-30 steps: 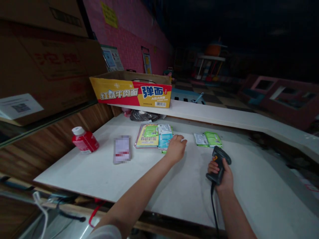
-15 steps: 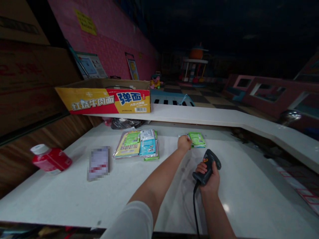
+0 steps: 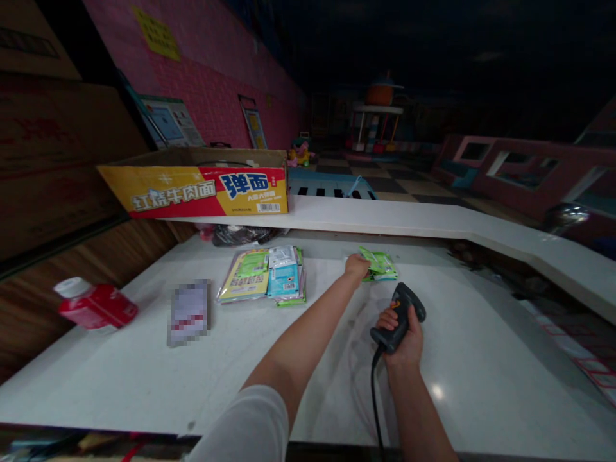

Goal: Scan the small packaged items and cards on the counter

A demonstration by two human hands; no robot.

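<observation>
My left hand (image 3: pixel 357 265) reaches to the far middle of the white counter (image 3: pixel 231 366), its fingers closed on the edge of a green packet (image 3: pixel 374 260). That packet is tilted up over other green packets (image 3: pixel 387 271) lying in a small pile. Closer to me, my right hand (image 3: pixel 403 333) is wrapped round a dark grey barcode scanner (image 3: pixel 399 317), held above the counter with its head upward. A black cable runs down from its handle. Left of my left hand lies a stack of flat packets, with a blue packet (image 3: pixel 283 280) and a green one on top.
A red bottle with a white cap (image 3: pixel 99 307) lies at the left, near a blurred-out card (image 3: pixel 189 313). On the raised ledge (image 3: pixel 385 218) at the back sits an open noodle carton (image 3: pixel 202 189). Cardboard boxes (image 3: pixel 62 141) are stacked far left.
My left hand has lifted the near edge of a green packet off its pile. The right hand keeps the scanner in nearly the same place.
</observation>
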